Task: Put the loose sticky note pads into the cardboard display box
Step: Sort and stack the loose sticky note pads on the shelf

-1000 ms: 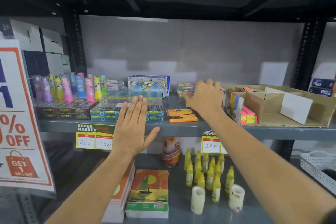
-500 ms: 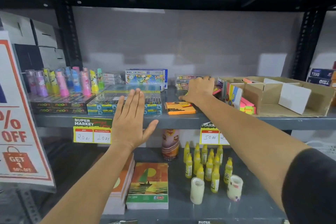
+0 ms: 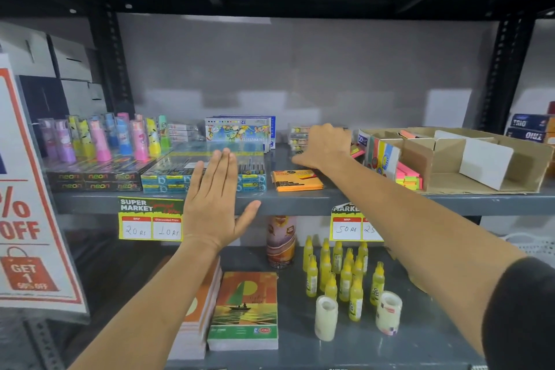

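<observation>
Right hand (image 3: 326, 146) was down on the shelf (image 3: 300, 200) by a pink pad (image 3: 357, 151); couldn't tell if I'd grabbed it. Left hand (image 3: 214, 198) hovered flat, fingers spread, holding nothing. Box (image 3: 486, 159) sat just right.

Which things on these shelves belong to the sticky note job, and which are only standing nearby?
Belong to the job:
- orange sticky note pad
- pink pad under the right hand
- cardboard display box

Only nearby:
- neon boxes
- yellow bottles
- tape rolls
- notebooks
- left hand, open, holding nothing
</observation>
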`<state>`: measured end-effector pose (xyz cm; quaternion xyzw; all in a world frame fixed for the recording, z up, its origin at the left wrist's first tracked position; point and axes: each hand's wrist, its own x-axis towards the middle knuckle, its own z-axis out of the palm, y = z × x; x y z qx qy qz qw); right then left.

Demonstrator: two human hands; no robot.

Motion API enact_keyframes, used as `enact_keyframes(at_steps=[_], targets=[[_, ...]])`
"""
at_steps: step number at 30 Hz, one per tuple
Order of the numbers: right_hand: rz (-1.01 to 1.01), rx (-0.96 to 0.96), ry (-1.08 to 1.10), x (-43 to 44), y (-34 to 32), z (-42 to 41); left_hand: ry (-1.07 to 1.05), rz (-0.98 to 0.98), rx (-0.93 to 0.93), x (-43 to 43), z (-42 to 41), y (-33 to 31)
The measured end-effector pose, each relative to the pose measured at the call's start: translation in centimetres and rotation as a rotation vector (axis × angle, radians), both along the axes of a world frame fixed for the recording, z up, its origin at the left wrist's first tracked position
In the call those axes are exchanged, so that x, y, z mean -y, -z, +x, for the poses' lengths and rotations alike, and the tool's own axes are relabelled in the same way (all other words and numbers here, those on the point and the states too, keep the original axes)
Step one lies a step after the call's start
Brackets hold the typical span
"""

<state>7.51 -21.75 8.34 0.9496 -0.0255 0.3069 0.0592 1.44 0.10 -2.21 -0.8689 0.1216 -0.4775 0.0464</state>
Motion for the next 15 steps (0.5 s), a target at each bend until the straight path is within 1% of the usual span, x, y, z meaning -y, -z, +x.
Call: enact_keyframes(at_steps=[5, 9, 12, 15], targets=[[0.175, 0.167, -0.059, 1.1, -1.0, -3.9, -0.003, -0.004, -0.007, 0.0, 0.1, 0.0], [0.300, 0.275, -0.038, 2.6, 0.6, -7.6, 0.001, -0.017, -0.021, 0.1, 0.0, -0.1], [0.321, 0.298, -0.026, 2.7, 2.7, -9.2, 0.004, -0.021, -0.017, 0.1, -0.2, -0.2], [0.327, 0.259, -0.010, 2.7, 4.6, -9.7, 0.006, -0.017, -0.017, 0.2, -0.3, -0.2]])
